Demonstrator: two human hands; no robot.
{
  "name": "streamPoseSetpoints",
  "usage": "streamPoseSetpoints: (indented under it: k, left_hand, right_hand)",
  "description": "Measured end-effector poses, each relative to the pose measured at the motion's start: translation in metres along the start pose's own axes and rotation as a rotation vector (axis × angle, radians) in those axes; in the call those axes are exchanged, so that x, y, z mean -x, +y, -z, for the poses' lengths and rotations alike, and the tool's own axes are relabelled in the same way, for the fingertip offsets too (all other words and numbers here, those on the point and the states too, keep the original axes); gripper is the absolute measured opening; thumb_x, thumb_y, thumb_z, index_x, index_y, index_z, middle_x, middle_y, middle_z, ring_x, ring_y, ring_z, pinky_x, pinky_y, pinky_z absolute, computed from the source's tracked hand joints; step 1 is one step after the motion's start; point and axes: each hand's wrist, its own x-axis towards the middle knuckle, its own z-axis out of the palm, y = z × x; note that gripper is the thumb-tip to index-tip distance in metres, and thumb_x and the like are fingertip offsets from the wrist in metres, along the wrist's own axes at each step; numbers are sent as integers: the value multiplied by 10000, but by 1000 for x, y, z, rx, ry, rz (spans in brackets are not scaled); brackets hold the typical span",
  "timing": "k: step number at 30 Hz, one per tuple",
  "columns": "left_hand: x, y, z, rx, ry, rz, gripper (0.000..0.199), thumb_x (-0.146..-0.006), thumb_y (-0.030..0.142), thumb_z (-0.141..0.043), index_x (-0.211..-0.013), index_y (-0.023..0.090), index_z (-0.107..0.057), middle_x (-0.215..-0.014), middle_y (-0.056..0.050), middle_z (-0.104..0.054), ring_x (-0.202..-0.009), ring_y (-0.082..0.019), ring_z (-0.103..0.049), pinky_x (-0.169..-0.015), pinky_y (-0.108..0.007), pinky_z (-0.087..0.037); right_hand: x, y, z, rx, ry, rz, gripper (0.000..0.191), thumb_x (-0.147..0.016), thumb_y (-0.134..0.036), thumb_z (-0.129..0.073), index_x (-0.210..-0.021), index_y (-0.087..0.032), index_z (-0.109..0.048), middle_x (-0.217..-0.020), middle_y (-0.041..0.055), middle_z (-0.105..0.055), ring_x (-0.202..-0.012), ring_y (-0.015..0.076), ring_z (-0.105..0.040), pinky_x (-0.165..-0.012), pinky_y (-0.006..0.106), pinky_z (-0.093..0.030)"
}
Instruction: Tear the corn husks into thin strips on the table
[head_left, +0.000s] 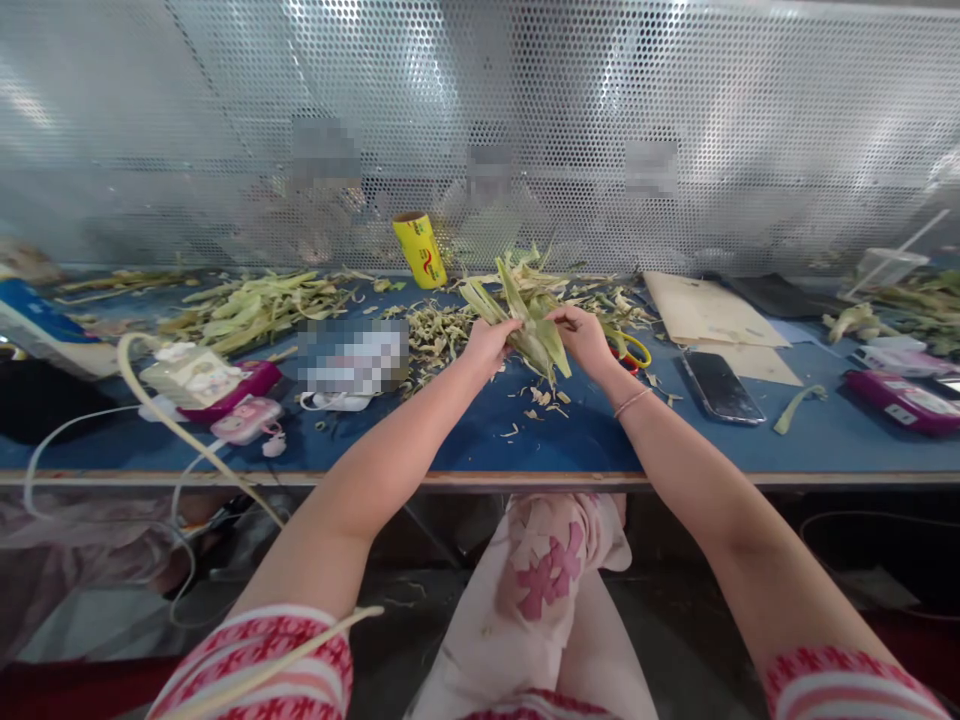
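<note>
My left hand (pixel 491 343) is closed around a bunch of pale green, strap-like leaves (pixel 531 330), held just above the blue worktop. At the bunch's right side, my right hand (pixel 581 338) pinches a leaf between thumb and fingers. The leaf tips fan out upward and toward me. Small pale scraps (pixel 551 402) lie on the worktop below. Beside my right wrist show yellow and red loop handles (pixel 636 352), partly hidden. A heap of short plant trimmings (pixel 439 335) is left of my left hand.
A pile of long leaves (pixel 262 310) lies left. A yellow tube (pixel 420 250) stands tilted at the back, before a perforated metal screen (pixel 525 80). A phone (pixel 721 386) and cardboard (pixel 705 305) are right. Cables and a magenta device (pixel 232 390) occupy the left front.
</note>
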Motion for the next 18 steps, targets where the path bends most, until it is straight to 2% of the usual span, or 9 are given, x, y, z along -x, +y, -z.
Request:
streamPoseSetpoints:
  k: [4,9,13,18]
  left_hand:
    - [-8,3,6,48,86,-16,177,-618,46,-692,-715,146,-583,-590,9,-622,-610,-140,-619,-671,-291,-520]
    - [-5,9,8,56,92,-80,153,-661,43,-658,-757,149,-603,-641,11,-638,-614,-126,-609,-655,-269,-507]
    - [2,8,5,-60,11,-81,112,-681,106,-692,-740,164,-616,-609,11,-621,-593,-138,-596,-624,-265,-483]
    - [5,-1,2,-171,-172,-182,174,-607,114,-778,-713,156,-647,-638,13,-622,-625,-122,-582,-667,-239,-458]
  right_hand:
    - [5,-10,4,-99,-51,4,165,-647,-354,-703,-715,-214,-647,-744,1,-639,-676,137,-563,-662,285,-470]
    - [6,-12,5,-183,-18,-18,310,-585,-449,-779,-714,-226,-605,-711,-15,-598,-653,126,-524,-647,280,-454]
    - [3,-2,2,-133,43,-32,387,-595,-499,-779,-795,-238,-573,-715,-31,-563,-667,125,-511,-653,274,-453]
    - [2,4,-5,-76,-63,-142,412,-621,-543,-748,-800,-200,-606,-700,-20,-598,-656,131,-536,-629,270,-455]
